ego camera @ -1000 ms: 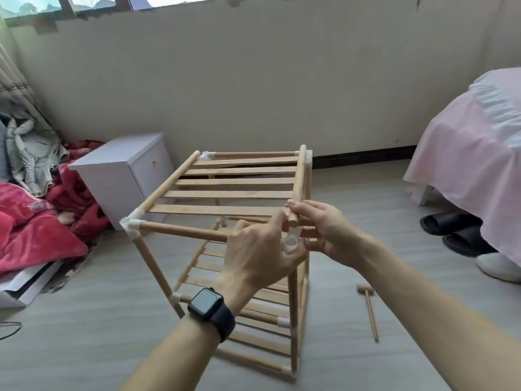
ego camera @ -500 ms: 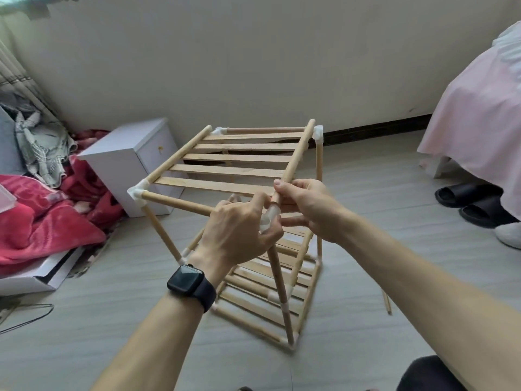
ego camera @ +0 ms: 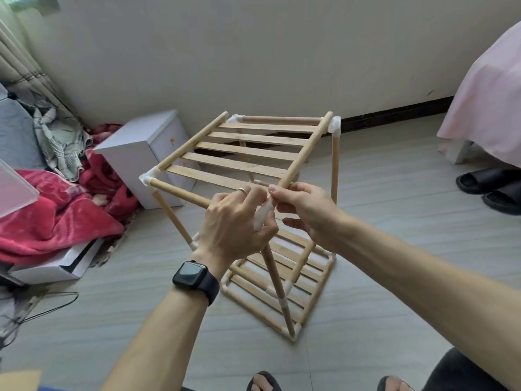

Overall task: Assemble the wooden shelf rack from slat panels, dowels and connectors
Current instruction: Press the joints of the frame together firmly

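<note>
The gray floor (ego camera: 112, 320) fills the lower part of the frame. A bed with a pink cover (ego camera: 485, 108) sits at the right edge. The wooden rack (ego camera: 242, 165) stands on the floor in the middle, with one slat shelf on top and one at the bottom. A white box (ego camera: 135, 162) and a red blanket (ego camera: 56, 215) lie at the left. Black slippers (ego camera: 490, 187) sit by the bed. Both hands meet at the rack's near top corner. The left hand (ego camera: 234, 224) wears a black watch (ego camera: 194, 277). Its grip is closed round a white corner piece (ego camera: 260, 215) above a post (ego camera: 272, 269). The right hand (ego camera: 307, 210) pinches the end of the top shelf's side stick (ego camera: 302, 153).
</note>
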